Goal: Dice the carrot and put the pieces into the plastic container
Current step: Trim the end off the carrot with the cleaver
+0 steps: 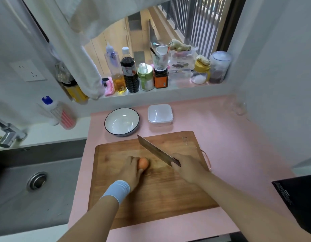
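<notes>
- The pink bench (238, 137) carries everything; we judge the dicing step is only starting.
- The cutting board (160, 189) shows 0 cut pieces.
- The knife (154, 150) sits in our right grip (188, 168), clenched round the handle, with the blade slanting just right of the carrot.
- Our left grip (131, 169) grasps the carrot, pinning it to the board.
- The plastic container (160, 113) stands empty beyond the board.
- The carrot (143, 163) needs its 1st cut next, with the blade brought down clear of our fingertips.
</notes>
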Demonstrator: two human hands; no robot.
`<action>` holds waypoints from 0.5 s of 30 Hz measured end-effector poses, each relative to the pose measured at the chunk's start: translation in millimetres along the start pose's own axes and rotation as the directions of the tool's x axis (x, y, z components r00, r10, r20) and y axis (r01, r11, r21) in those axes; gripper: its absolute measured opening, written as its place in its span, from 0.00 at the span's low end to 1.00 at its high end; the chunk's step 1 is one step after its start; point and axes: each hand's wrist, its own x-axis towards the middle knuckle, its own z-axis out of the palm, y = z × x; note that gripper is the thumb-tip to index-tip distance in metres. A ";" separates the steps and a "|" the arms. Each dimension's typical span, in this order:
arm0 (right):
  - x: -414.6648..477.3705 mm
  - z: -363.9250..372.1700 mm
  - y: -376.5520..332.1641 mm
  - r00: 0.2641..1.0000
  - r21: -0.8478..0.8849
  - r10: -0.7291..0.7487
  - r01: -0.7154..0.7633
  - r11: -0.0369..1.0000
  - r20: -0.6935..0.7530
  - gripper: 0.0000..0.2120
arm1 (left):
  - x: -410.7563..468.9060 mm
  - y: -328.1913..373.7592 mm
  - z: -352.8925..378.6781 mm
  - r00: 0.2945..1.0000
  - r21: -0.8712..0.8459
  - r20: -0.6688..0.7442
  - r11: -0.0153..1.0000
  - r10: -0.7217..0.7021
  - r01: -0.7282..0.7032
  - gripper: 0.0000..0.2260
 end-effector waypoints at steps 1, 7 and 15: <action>0.7 2.1 -4.5 1.000 -0.006 -0.005 0.005 1.000 -0.012 0.05 | 0.1 -1.4 3.7 1.000 0.003 -0.016 1.000 0.018 -0.018 0.21; 0.6 23.2 -23.2 0.996 -0.065 -0.047 0.041 0.997 -0.082 0.05 | -0.3 -15.5 21.7 0.970 -0.005 -0.194 0.989 0.146 -0.150 0.18; 4.0 40.0 -47.6 0.991 -0.083 -0.049 0.039 0.996 -0.124 0.17 | 12.1 -18.0 26.7 0.899 0.052 -0.277 0.939 0.340 -0.339 0.09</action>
